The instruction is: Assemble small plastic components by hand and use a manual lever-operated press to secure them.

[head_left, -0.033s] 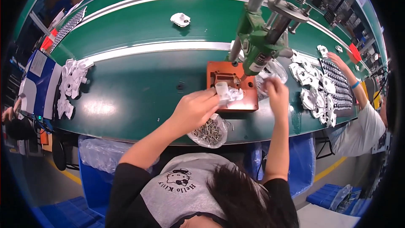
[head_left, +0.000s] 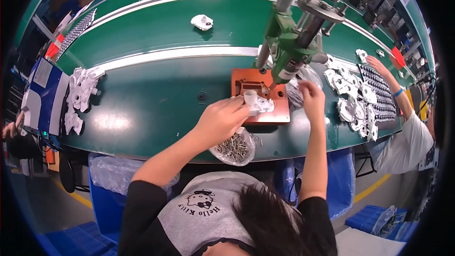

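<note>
My left hand point(head_left: 222, 119) is closed around the edge of a white plastic part point(head_left: 251, 99) with a short upright tube. That part sits over the near side of an orange metal fixture block point(head_left: 268, 118), below the green press head point(head_left: 289, 54). My right hand point(head_left: 313, 98) is held up to the right of the block, fingers curled and pressed together. Whatever those fingers hold, if anything, is too small to make out. Beside it lies a clear plastic bag point(head_left: 310, 77). A bag of small metal pins point(head_left: 234, 148) lies just below my left hand.
White plastic parts point(head_left: 348, 85) lie heaped on the right, beside a black tray point(head_left: 379, 95) where a co-worker's hand point(head_left: 378, 65) reaches in. More white parts point(head_left: 80, 90) lie by a blue and white machine point(head_left: 47, 97). One part point(head_left: 202, 22) rests on the green conveyor belt point(head_left: 156, 23).
My right hand has shifted slightly and shows less blur. My left hand and the white part have moved only a little at the block.
</note>
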Demonstrator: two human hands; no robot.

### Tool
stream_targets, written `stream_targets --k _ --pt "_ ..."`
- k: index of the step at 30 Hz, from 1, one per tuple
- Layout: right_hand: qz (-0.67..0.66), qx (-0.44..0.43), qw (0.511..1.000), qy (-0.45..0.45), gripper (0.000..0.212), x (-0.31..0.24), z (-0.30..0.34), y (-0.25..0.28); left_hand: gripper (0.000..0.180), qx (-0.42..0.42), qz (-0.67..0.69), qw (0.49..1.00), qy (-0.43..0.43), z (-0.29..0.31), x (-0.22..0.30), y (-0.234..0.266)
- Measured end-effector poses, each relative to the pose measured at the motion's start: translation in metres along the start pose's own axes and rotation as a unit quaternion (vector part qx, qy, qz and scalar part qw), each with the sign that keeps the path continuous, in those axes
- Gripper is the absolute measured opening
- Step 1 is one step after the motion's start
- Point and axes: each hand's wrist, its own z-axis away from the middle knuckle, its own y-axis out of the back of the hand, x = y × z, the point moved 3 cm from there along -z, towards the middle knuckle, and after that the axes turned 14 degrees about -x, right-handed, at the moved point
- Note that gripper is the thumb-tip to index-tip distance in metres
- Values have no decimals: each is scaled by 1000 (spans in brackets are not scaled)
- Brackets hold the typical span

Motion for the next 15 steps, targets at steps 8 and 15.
stream_targets --k 8,15 --pt "300 -31 948 -105 26 96 -66 -13 19 -23 -167 983 -80 -38 -20 -45" --pt "327 5 942 -76 25 93 -59 -13 20 -29 -142 987 -65 -28 -29 -49"
